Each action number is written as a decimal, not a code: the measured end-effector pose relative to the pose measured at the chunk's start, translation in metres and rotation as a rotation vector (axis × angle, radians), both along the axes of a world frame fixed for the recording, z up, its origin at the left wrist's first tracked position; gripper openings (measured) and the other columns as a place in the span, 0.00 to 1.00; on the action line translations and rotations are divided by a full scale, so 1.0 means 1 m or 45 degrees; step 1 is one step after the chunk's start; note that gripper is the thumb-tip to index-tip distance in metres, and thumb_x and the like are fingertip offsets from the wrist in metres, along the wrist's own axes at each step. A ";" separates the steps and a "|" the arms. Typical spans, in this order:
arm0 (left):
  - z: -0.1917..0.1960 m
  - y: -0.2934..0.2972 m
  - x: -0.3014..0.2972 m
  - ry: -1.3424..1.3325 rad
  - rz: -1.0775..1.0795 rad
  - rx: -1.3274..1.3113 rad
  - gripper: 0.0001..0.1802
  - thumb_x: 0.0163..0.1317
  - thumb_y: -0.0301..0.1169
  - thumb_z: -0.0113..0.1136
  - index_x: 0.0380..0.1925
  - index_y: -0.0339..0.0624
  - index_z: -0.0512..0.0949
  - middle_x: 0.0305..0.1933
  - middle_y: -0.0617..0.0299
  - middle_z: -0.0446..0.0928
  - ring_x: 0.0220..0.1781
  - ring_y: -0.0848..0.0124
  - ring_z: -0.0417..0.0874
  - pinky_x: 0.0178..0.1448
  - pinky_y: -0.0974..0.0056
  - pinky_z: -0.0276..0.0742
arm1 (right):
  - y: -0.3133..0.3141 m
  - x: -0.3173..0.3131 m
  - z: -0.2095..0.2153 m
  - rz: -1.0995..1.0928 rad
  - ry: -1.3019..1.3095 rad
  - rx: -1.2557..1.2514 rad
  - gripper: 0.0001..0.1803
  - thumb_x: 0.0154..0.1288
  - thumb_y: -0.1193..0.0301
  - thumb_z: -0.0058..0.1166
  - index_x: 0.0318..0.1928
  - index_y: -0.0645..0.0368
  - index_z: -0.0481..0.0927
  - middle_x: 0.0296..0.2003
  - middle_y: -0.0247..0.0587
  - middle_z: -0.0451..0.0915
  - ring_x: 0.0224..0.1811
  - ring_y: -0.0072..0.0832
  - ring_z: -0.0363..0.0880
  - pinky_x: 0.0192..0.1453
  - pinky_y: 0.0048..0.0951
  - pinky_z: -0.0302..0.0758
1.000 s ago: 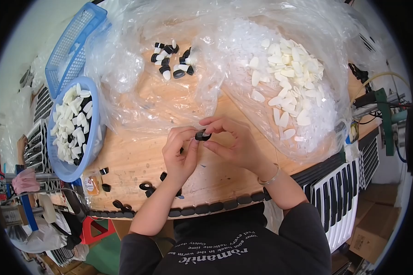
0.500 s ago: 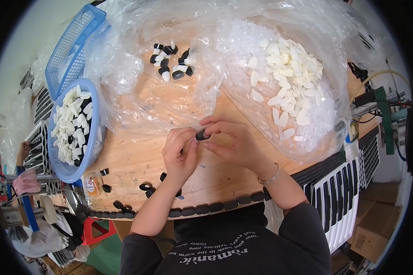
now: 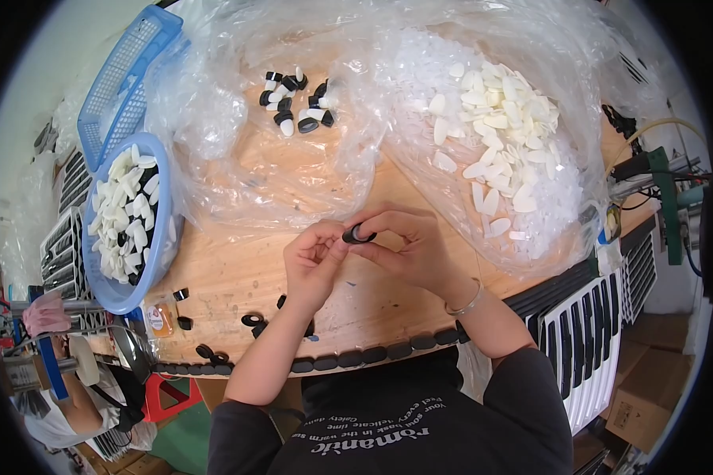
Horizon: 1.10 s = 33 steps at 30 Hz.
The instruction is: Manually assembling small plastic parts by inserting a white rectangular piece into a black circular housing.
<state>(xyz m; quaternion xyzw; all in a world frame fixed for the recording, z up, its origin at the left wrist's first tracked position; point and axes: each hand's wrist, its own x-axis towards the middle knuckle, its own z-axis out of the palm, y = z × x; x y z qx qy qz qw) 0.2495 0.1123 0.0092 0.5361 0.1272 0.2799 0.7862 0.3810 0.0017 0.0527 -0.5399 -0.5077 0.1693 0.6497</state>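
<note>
Above the middle of the wooden table, my right hand [image 3: 408, 247] pinches a small oval black cap [image 3: 360, 235] between thumb and fingers; its hollow side shows. My left hand [image 3: 313, 260] is closed at the cap's left end, thumb against it and fingers curled. Whether a smaller piece sits in the left fingertips is hidden. Beyond my hands, several black caps with white inserts [image 3: 287, 127] lie on plastic sheeting. A heap of flat, white oval pieces [image 3: 503, 119] rests on the sheeting to the right.
At the left stands a blue basin [image 3: 166, 237] of white and black pieces, with a blue basket [image 3: 93, 119] behind it. Black caps line the table's near edge [image 3: 348, 359]. Black-and-white slatted panels [image 3: 582, 340] lean at the right. Another person's arm [image 3: 79, 408] shows lower left.
The black cap has turned in my fingers, so its hollow side now shows. My left fingers have curled in more. The other person's arm has come into view at the lower left.
</note>
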 end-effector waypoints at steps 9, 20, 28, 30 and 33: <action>0.005 0.005 0.002 -0.090 0.219 0.772 0.08 0.54 0.16 0.61 0.35 0.32 0.80 0.39 0.54 0.81 0.43 0.62 0.78 0.50 0.62 0.73 | -0.002 -0.002 0.000 0.044 -0.038 0.009 0.07 0.51 0.85 0.64 0.32 0.64 0.80 0.40 0.44 0.83 0.41 0.27 0.82 0.46 0.25 0.79; 0.006 0.004 0.003 -0.044 0.308 0.950 0.16 0.46 0.14 0.64 0.38 0.33 0.78 0.36 0.52 0.79 0.40 0.59 0.78 0.47 0.62 0.73 | 0.000 -0.004 0.002 -0.114 -0.466 0.086 0.10 0.49 0.82 0.65 0.33 0.62 0.79 0.39 0.42 0.82 0.37 0.32 0.83 0.40 0.26 0.80; 0.017 0.009 0.005 -0.023 0.367 1.245 0.15 0.44 0.14 0.63 0.36 0.34 0.79 0.35 0.54 0.78 0.38 0.58 0.76 0.44 0.61 0.72 | -0.002 0.001 0.004 -0.131 -0.633 0.032 0.09 0.52 0.80 0.63 0.35 0.62 0.79 0.39 0.40 0.80 0.37 0.34 0.81 0.39 0.29 0.80; 0.014 0.011 0.005 -0.042 0.367 1.237 0.15 0.44 0.14 0.63 0.35 0.34 0.80 0.35 0.55 0.78 0.38 0.58 0.75 0.44 0.61 0.72 | -0.003 0.000 0.006 -0.126 -0.696 0.028 0.09 0.52 0.80 0.63 0.35 0.62 0.79 0.40 0.40 0.80 0.38 0.34 0.81 0.40 0.30 0.80; 0.014 0.014 0.006 -0.048 0.358 1.317 0.14 0.43 0.14 0.64 0.34 0.35 0.80 0.35 0.56 0.78 0.39 0.58 0.74 0.43 0.60 0.72 | -0.006 0.000 0.007 -0.127 -0.747 -0.054 0.10 0.52 0.79 0.63 0.36 0.62 0.79 0.40 0.40 0.79 0.38 0.35 0.81 0.40 0.30 0.79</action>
